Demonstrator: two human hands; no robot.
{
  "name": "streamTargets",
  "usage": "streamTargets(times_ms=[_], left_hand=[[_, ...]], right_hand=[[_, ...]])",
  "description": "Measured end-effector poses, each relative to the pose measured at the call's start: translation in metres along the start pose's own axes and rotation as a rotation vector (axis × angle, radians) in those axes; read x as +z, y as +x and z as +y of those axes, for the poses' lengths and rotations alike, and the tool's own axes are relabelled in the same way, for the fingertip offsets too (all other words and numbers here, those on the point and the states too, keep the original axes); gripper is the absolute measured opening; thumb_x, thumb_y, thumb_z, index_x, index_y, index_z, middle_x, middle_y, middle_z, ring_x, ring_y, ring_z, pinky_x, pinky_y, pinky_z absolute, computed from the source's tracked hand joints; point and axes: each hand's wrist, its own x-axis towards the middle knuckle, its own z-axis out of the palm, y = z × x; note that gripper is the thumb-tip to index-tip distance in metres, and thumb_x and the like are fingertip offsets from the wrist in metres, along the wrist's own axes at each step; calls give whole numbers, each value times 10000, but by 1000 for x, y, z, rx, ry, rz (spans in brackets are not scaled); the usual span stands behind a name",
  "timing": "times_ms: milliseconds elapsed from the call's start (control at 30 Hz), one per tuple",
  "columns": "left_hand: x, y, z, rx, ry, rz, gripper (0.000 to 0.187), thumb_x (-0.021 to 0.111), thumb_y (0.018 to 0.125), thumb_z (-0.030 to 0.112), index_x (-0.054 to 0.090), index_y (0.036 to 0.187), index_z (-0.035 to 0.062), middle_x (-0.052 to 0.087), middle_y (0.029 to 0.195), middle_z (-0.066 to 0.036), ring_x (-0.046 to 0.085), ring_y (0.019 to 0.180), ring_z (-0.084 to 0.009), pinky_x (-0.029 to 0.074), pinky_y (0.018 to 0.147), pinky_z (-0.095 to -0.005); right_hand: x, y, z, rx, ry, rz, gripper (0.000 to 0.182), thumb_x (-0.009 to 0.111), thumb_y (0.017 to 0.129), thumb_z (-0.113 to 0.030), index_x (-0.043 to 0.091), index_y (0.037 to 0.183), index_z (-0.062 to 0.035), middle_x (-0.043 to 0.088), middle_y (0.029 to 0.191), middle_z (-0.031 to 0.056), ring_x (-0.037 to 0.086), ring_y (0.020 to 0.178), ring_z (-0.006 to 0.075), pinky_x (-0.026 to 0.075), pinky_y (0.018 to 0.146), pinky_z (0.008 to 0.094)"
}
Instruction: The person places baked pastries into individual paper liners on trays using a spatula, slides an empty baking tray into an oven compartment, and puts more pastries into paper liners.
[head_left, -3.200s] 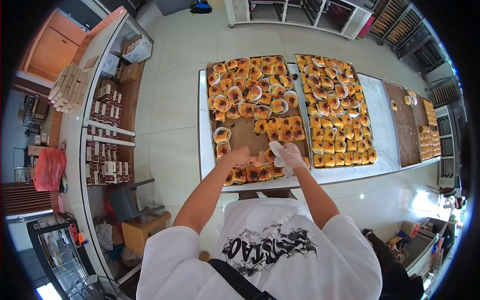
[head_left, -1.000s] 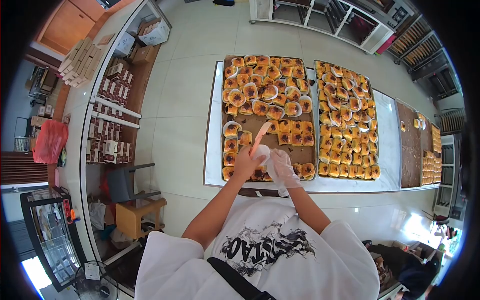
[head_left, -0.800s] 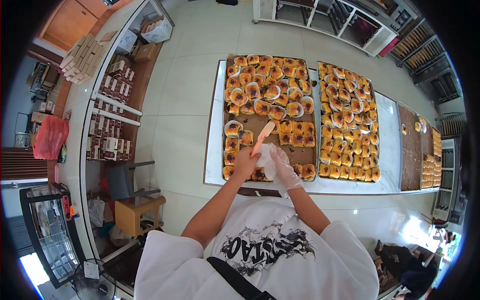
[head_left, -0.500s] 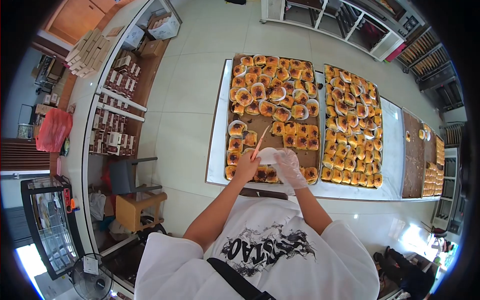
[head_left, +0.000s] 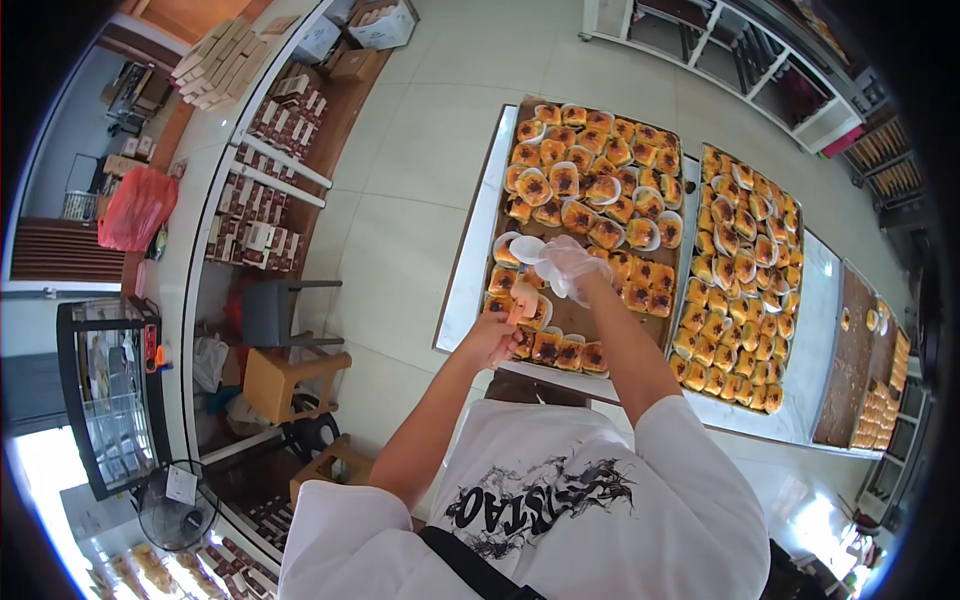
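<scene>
My left hand is closed round the orange handle of a small tool, whose pale end lies over the buns at the near left of the closest tray. Above and to its right is my right hand, in a clear plastic glove, its fingers closed on a white paper cup. A bun lies beside that cup. Rows of glazed buns with dark toppings fill much of the tray, some in white paper cups. Brown tray surface shows around my right hand.
A second full tray stands to the right, then a brown tray with fewer buns. To the left are a grey chair, a wooden stool and shelves of small boxes. A metal rack stands beyond.
My right hand has moved forward and away from my left, with the paper cup. My left hand has shifted slightly down, the tool now pointing less far ahead. The whole view has turned left.
</scene>
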Motion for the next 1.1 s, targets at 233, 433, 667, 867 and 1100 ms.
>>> streamTargets(times_ms=[233, 433, 667, 867, 1100], left_hand=[[-8, -3, -14, 15, 48, -87, 205, 426, 869, 1, 460, 1066, 40, 513, 740, -46, 385, 479, -68, 305, 409, -205], [-25, -23, -10, 89, 86, -253, 283, 477, 897, 68, 460, 1179, 44, 522, 762, -33, 382, 479, -47, 308, 413, -188], [-15, -25, -8, 108, 61, -223, 270, 465, 874, 31, 488, 1143, 30, 527, 726, -32, 412, 475, -63, 330, 403, -206], [-1, -8, -14, 131, 191, -34, 314, 444, 859, 14, 477, 1171, 23, 545, 719, -58, 432, 457, -89, 346, 386, -239], [-19, -21, -21, 302, 167, 198, 362, 424, 844, -1, 459, 1203, 28, 546, 678, -50, 506, 446, -84, 415, 371, -220]], right_hand=[[5, -34, -20, 205, 784, 106, 427, 632, 783, -166, 483, 1175, -85, 578, 994, 61, 509, 1058, 201, 417, 891, 307], [-15, -69, -24, 574, 965, 289, 309, 552, 791, -139, 562, 1099, -155, 522, 1170, 99, 513, 1066, 274, 421, 913, 349], [11, -84, -16, 150, 317, 201, 362, 538, 839, -245, 537, 1141, -47, 554, 1123, 130, 535, 1031, 307, 424, 888, 373], [-22, -68, -70, 346, 694, 223, 633, 676, 720, -254, 462, 1272, -34, 554, 1154, 206, 520, 1075, 356, 403, 945, 381], [-49, -52, -82, 360, 594, 74, 586, 660, 756, -376, 519, 1169, 14, 538, 1179, 204, 521, 1091, 294, 412, 924, 355]])
